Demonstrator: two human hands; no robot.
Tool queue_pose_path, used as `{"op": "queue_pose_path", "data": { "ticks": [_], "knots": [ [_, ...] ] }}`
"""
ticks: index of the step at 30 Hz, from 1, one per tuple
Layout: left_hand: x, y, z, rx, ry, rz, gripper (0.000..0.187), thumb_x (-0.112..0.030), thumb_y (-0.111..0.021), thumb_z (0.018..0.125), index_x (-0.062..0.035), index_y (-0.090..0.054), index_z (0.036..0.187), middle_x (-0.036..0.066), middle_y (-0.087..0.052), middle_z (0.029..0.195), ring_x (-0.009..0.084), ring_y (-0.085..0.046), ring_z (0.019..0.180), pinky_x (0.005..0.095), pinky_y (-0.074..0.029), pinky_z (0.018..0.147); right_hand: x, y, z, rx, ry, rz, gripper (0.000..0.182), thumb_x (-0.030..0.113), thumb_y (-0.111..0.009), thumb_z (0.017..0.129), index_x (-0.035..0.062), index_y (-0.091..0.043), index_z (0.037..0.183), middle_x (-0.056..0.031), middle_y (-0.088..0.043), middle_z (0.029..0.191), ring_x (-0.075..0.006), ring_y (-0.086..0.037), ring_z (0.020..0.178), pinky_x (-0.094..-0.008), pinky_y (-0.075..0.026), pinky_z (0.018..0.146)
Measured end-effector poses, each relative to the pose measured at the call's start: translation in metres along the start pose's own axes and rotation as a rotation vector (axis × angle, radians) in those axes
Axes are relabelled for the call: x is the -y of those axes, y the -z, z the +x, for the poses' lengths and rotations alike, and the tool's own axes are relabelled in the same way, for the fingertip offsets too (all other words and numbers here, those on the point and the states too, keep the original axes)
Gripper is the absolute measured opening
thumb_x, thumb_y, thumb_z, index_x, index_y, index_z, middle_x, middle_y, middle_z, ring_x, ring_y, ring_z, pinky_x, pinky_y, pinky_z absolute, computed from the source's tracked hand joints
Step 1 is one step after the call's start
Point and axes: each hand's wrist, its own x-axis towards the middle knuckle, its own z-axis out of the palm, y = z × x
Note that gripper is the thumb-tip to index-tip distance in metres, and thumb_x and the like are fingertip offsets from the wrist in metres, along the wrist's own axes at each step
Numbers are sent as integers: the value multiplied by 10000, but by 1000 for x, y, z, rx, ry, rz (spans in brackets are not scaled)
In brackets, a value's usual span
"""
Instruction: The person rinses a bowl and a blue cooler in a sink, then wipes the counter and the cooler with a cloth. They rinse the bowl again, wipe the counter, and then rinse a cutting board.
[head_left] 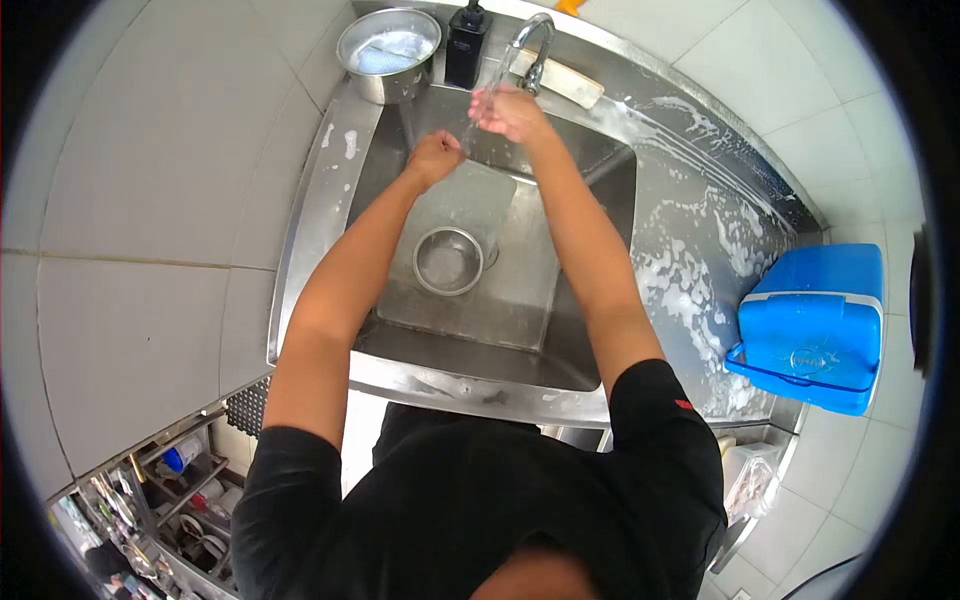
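Water runs from the curved chrome faucet at the back of the steel sink. My right hand is in the stream, palm partly showing and fingers spread, with nothing visible in it. Lower and to the left, my left hand is held over the basin with its fingers curled in; its palm is hidden. Below both hands, a small round metal bowl stands on the sink floor, touched by neither hand.
A metal pot with a bluish cloth and suds stands back left, beside a black pump bottle. Foam covers the right-hand counter, where a blue box stands. Behind the faucet lies a pale block.
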Motion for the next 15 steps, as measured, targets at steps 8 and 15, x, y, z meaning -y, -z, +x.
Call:
{"op": "queue_pose_path", "data": {
  "ticks": [8, 15],
  "knots": [
    [-26, 9, -81, 513, 477, -831, 386, -382, -404, 905, -62, -496, 1101, 82, -579, 995, 227, -558, 908, 470, -468, 779, -27, -52, 85, 121, -428, 105, 167, 157, -513, 874, 54, -552, 1001, -87, -585, 990, -205, -575, 909, -338, -478, 720],
    [-80, -31, -116, 409, 630, -1703, 546, -500, -267, 933, -43, -486, 1138, 109, -573, 1064, 260, -561, 964, 439, -453, 858, -92, -63, 75, -112, -177, 284, 117, 150, -486, 862, 80, -578, 884, -68, -610, 780, -207, -599, 702, -361, -493, 610]
  ]
}}
